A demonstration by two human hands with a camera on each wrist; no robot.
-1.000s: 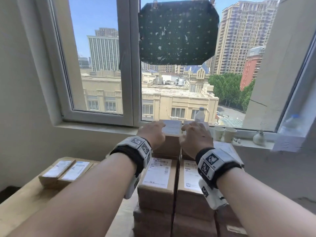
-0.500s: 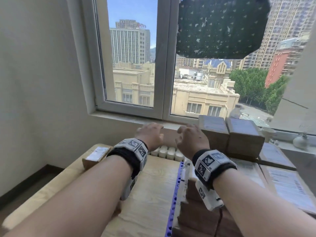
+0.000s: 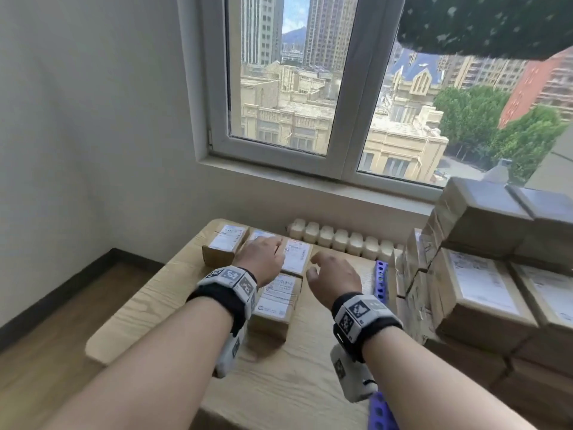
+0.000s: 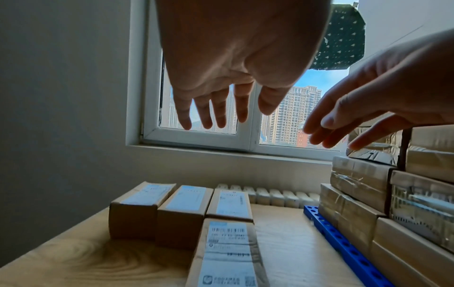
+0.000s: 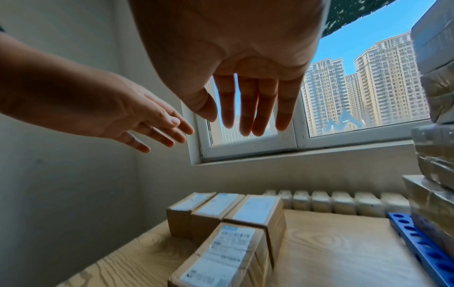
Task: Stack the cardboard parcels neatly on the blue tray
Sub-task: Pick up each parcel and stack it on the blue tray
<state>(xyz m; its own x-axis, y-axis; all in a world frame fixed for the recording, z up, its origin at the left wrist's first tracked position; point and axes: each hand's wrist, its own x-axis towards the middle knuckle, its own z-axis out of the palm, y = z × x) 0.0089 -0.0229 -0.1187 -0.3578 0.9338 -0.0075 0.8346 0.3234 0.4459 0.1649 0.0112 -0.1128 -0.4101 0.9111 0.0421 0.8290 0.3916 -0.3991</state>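
Note:
Several small cardboard parcels (image 3: 275,302) with white labels lie loose on the wooden table (image 3: 148,305), three in a back row and one in front (image 4: 228,252). A tall stack of parcels (image 3: 477,274) stands on the blue tray (image 3: 380,280) at the right. My left hand (image 3: 260,259) hovers open above the loose parcels, fingers spread (image 4: 209,116). My right hand (image 3: 335,274) hovers open beside it, between the loose parcels and the stack, fingers straight (image 5: 248,120). Neither hand holds anything.
A white radiator (image 3: 341,237) runs along the wall behind the table under the window sill (image 3: 310,181). The wall (image 3: 93,119) is close at the left, with floor (image 3: 46,352) below the table's left edge. Bare tabletop (image 5: 339,248) lies between loose parcels and tray.
Both hands left the top of the stack and swung left and down over the loose parcels; the view turned left with them.

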